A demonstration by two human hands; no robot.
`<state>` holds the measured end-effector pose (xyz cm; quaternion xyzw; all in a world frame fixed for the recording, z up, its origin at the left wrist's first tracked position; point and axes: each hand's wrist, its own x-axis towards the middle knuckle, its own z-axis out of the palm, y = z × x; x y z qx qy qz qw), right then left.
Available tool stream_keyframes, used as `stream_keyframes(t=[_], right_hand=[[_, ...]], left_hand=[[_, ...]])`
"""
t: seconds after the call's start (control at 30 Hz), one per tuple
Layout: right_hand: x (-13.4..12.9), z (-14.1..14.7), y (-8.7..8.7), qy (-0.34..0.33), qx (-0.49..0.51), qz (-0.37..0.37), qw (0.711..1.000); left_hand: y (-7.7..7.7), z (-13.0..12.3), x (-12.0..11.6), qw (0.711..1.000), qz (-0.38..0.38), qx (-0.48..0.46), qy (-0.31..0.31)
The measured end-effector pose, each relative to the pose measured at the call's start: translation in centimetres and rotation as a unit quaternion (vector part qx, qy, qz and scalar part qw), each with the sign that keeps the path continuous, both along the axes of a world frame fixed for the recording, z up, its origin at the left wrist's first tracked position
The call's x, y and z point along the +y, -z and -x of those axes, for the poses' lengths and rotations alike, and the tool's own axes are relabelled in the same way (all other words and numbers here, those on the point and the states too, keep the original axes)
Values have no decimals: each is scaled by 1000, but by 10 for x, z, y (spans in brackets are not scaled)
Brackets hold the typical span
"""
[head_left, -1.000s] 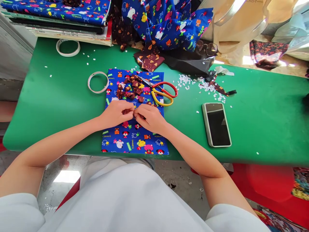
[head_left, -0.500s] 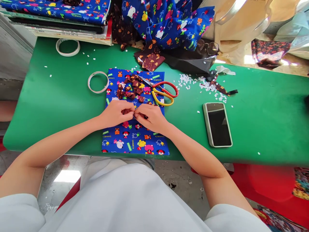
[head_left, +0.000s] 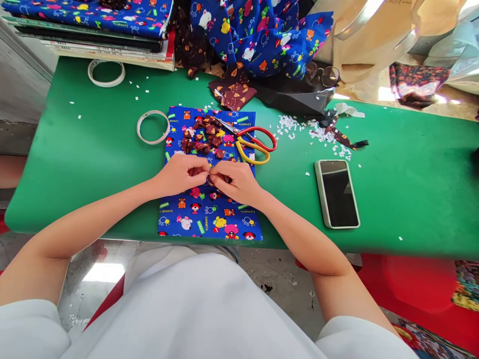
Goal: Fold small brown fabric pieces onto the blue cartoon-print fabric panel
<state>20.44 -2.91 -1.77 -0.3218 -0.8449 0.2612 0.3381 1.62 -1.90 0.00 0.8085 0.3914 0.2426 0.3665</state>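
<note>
- Both hands pinched on my feed: left hand point(head_left: 183, 174) and right hand point(head_left: 237, 183) have fingers closed, tips meeting, apparently on a small brown scrap point(head_left: 210, 181), mostly hidden.
- Scrap's mid-cloth, over the blue fabric point(head_left: 204, 217), just near of the brown pieces point(head_left: 212, 132).
- I'd pinch lightly, wrists low.
- I'd mind the scissors point(head_left: 258, 144), far right.

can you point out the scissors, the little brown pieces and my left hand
scissors point(head_left: 237, 132): head view, where blades meet handles
little brown pieces point(head_left: 203, 148): head view, one piece at the cluster's near side
left hand point(head_left: 181, 173): head view, back of the hand
</note>
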Motion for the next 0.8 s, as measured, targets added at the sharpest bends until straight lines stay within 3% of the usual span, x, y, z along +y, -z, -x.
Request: stream_keyframes(t=[0.5, 0.67, 0.8], right_hand=[[1, -4, -7, 23, 53, 166, 984], [4, -3, -4, 1, 119, 133, 984], [5, -2, -2, 5, 101, 96, 990]], left_hand=[[-4, 2, 1, 999, 38, 6, -9], [-4, 2, 1, 999, 42, 2, -10], [-4, 2, 0, 999, 38, 4, -6]])
